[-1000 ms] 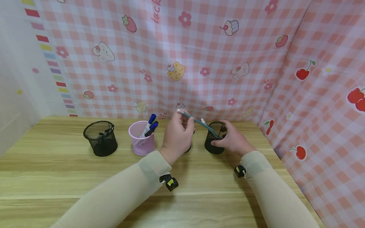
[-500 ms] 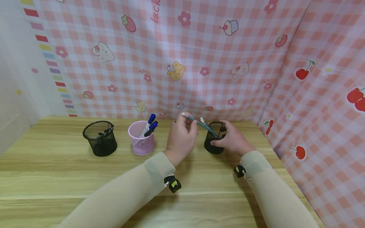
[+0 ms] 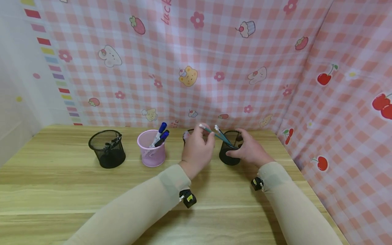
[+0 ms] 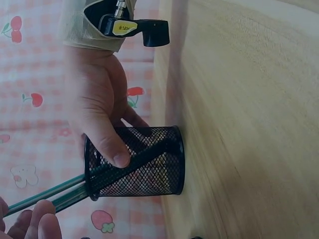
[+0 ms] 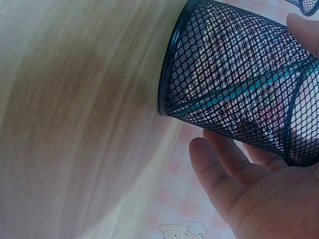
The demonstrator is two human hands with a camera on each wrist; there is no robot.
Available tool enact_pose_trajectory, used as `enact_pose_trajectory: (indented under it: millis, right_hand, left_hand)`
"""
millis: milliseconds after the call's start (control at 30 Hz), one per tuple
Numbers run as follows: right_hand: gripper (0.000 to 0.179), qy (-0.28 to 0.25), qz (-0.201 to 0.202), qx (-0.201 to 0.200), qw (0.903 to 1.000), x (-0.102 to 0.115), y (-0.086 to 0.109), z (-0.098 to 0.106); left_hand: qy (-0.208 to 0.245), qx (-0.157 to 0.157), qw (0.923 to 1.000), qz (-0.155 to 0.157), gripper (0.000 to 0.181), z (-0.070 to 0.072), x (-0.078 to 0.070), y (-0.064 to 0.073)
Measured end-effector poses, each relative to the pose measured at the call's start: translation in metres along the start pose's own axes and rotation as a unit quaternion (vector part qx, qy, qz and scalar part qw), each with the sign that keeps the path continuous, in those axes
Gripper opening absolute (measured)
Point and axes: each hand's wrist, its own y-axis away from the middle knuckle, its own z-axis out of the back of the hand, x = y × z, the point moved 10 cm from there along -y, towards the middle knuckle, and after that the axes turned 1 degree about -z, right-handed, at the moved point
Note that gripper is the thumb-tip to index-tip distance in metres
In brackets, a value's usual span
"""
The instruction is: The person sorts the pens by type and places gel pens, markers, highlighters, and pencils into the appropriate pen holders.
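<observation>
My left hand (image 3: pixel 198 149) pinches a teal pencil (image 3: pixel 218 136) near its white end. The pencil slants down into the right-hand black mesh pen cup (image 3: pixel 230 157), which stands upright on the table. Beside it in that cup lean other teal pencils with white ends (image 3: pixel 217 128). My right hand (image 3: pixel 252 149) grips this cup from the right; in the left wrist view its thumb (image 4: pixel 112 149) lies across the mesh (image 4: pixel 149 184). Through the mesh in the right wrist view, a teal pencil (image 5: pixel 244 88) reaches the cup's base. The left fingertips (image 4: pixel 45 224) show at that view's corner.
Another black cup (image 3: pixel 186 131) is mostly hidden behind my left hand. Further left stand a pink mesh cup (image 3: pixel 153 159) with blue-capped markers (image 3: pixel 163 128) and a black mesh cup (image 3: pixel 112 159) holding small dark items. A checked curtain (image 3: pixel 137 85) hangs behind the wooden table (image 3: pixel 92 190).
My left hand has moved right and slightly down, and the pinched pencil has slid deeper into the cup. The black cup behind that hand shows more of its rim. My right hand stays put.
</observation>
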Motion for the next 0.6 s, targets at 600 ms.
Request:
enact_pose_trajectory:
  millis: [600]
  right_hand:
    - [0.108,-0.005,0.008,-0.004,1.0000,0.000,-0.002,0.000]
  left_hand:
    - [-0.050,0.025,0.9982,0.023,0.015,-0.019,0.003,-0.004]
